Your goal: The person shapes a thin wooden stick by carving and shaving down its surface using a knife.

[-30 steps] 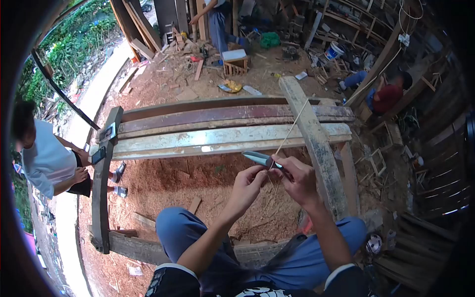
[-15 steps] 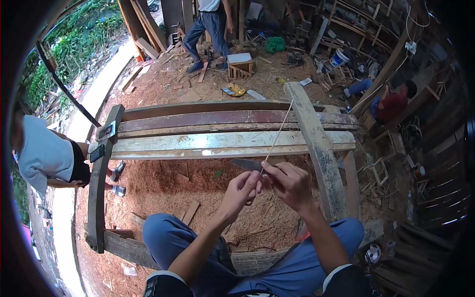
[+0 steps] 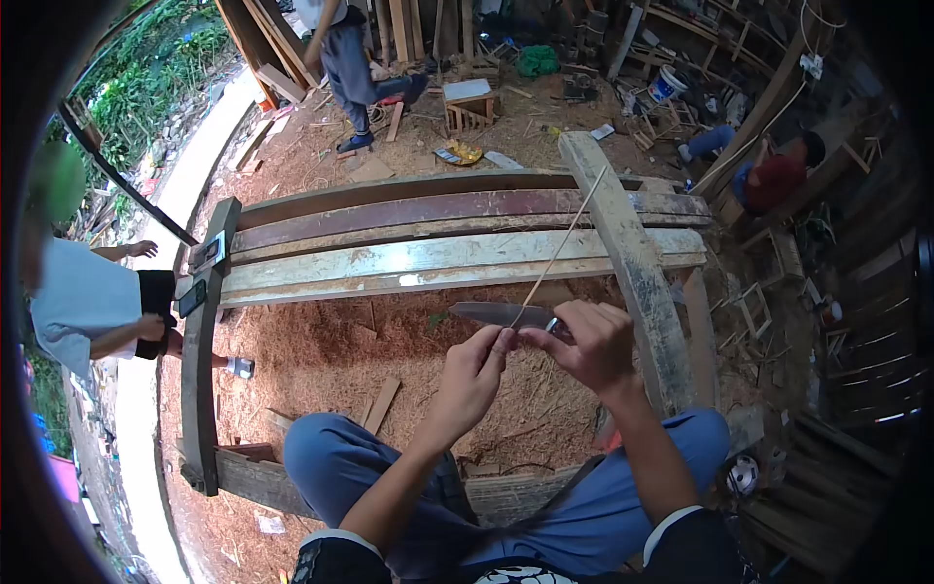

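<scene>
A knife [image 3: 494, 312] with a dark blade points left, its handle in my right hand [image 3: 590, 348], which is closed round it. My left hand [image 3: 475, 378] is closed on the lower end of a thin wooden strip [image 3: 561, 243]. The strip slants up and to the right, crossing the blade close to my fingers. Both hands are close together above my lap, and the fingertips nearly meet. Which hand bears more on the strip's lower end is hard to make out.
Long planks [image 3: 389, 258] lie across the frame ahead, with a crossing beam [image 3: 628, 253] at right and a post [image 3: 199, 360] at left bearing phones. One person stands at left, another walks at the back, a third sits at right. Wood shavings cover the ground.
The knife blade now lies flatter and shows more of its length, and the strip leans further right. The person at the back has moved left. The person at left has shifted their arms.
</scene>
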`<control>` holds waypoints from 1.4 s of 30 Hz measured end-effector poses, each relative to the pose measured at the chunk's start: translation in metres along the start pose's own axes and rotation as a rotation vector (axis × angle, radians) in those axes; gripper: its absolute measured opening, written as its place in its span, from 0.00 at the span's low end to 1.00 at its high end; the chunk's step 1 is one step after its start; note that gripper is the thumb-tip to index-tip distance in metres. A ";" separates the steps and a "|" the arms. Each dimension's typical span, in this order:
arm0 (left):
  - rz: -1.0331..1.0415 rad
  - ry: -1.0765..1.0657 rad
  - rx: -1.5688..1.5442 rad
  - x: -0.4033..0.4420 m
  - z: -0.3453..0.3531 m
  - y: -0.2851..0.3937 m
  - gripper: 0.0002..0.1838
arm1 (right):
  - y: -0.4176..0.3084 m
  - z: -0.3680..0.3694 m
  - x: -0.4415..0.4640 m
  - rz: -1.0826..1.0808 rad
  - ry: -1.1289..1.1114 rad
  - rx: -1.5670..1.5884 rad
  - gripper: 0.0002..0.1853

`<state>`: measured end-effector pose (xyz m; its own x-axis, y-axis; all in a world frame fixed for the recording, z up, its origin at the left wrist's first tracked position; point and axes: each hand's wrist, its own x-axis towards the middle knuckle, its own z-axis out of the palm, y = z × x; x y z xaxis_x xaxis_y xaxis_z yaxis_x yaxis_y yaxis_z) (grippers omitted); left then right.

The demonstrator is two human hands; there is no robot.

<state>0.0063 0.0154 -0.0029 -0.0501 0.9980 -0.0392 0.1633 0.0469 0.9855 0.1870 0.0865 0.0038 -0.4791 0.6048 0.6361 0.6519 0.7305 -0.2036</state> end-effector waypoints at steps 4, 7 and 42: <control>-0.008 -0.003 0.028 0.000 -0.003 0.000 0.17 | -0.001 -0.003 0.004 -0.032 -0.003 -0.064 0.23; -0.053 -0.028 -0.044 0.001 -0.005 0.002 0.17 | -0.001 -0.008 0.008 -0.045 -0.001 -0.079 0.23; -0.240 -0.144 -0.502 -0.004 -0.026 -0.009 0.16 | 0.003 -0.011 -0.008 0.198 -0.132 0.069 0.23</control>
<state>-0.0201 0.0098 -0.0071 0.1123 0.9594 -0.2588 -0.3255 0.2816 0.9026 0.1989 0.0808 0.0064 -0.4213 0.7714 0.4770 0.7014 0.6105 -0.3678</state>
